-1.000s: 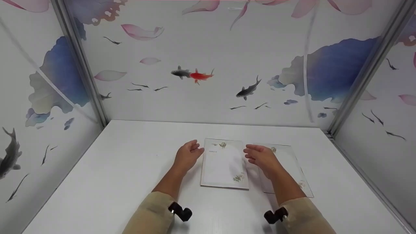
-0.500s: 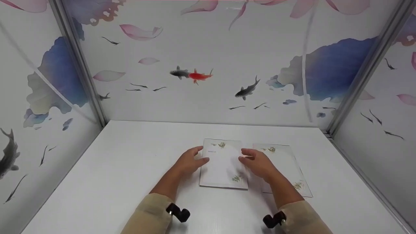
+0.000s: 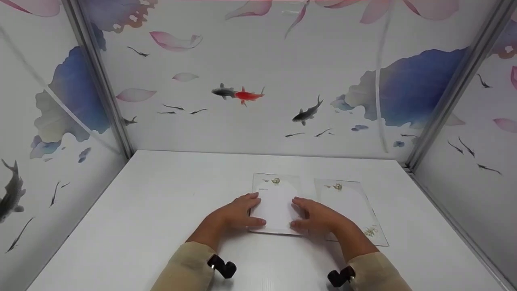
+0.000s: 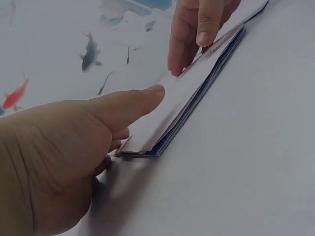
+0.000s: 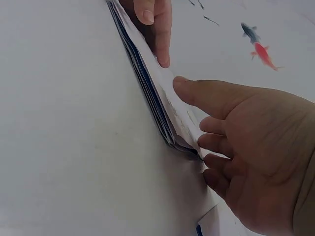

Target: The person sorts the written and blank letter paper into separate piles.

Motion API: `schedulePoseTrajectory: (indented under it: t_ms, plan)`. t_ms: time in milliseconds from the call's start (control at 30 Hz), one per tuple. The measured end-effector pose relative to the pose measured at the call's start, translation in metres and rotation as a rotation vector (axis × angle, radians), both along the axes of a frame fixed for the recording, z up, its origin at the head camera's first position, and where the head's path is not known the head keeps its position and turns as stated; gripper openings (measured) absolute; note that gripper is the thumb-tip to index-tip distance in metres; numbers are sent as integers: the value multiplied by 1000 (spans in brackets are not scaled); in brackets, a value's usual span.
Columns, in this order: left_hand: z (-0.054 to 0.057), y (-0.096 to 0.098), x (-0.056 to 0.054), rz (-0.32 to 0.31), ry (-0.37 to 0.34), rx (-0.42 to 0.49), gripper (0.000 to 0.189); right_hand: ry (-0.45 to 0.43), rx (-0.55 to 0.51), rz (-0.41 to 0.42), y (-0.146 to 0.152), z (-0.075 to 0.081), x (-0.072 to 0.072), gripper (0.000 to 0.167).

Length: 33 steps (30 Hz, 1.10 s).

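Observation:
A stack of white printed paper sheets [image 3: 276, 210], with small floral motifs near its corners, lies flat on the white table. Dark blue layers show along its near edge [image 4: 194, 101] in the left wrist view. My left hand [image 3: 240, 212] is at the stack's left side, fingers along the edge and thumb held over the top. Opposite it, my right hand [image 3: 317, 216] has its fingertips at the right side, the thumb likewise over the top sheet. Neither hand visibly pinches the paper. Some left fingers are hidden behind the palm in its wrist view.
Another printed sheet or thin stack [image 3: 351, 210] with similar floral corners lies just right, partly under my right forearm. White panels [image 3: 258, 133] painted with fish and petals enclose the table's back and sides. Metal posts [image 3: 99, 81] stand at the corners.
Both hands have come down and nearer my body, from the upper sides of the stack to its lower half. They now lie against its edges; the stack itself has hardly moved.

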State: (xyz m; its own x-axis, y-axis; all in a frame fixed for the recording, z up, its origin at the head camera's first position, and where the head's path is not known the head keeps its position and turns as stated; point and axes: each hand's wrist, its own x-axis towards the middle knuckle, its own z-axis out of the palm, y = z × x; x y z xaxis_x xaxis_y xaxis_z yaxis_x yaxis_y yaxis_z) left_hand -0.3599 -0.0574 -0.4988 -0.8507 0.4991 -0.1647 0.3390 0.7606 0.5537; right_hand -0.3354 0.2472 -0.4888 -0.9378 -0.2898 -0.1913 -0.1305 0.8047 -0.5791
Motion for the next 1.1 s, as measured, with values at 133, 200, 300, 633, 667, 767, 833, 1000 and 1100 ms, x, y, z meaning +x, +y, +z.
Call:
schedulePoseTrajectory:
  t_ms: [133, 200, 300, 633, 667, 767, 833, 1000, 1100]
  plan:
    - [0, 1, 3, -22, 21, -64, 93, -8, 79, 44, 0, 0, 3, 89]
    - [0, 2, 3, -25, 31, -76, 94, -4, 97, 49, 0, 0, 4, 88]
    - [0, 2, 3, -19, 36, -84, 93, 3, 96, 51, 0, -2, 5, 87]
    - [0, 2, 6, 8, 55, -87, 92, 0, 90, 54, 0, -5, 1, 88]
    - [0, 2, 7, 13, 55, -88, 91, 0, 91, 56, 1, -5, 1, 87]
    - [0, 3, 7, 20, 66, -88, 89, 3, 84, 56, 2, -5, 1, 85]
    - [-1, 3, 7, 26, 75, -82, 85, 9, 75, 52, 2, -4, 1, 84]
    - [-1, 4, 4, 51, 110, -52, 73, 45, 44, 16, -3, 1, 4, 78]
    - [-3, 4, 1, 54, 151, -48, 69, 73, 29, -37, -7, 4, 5, 74]
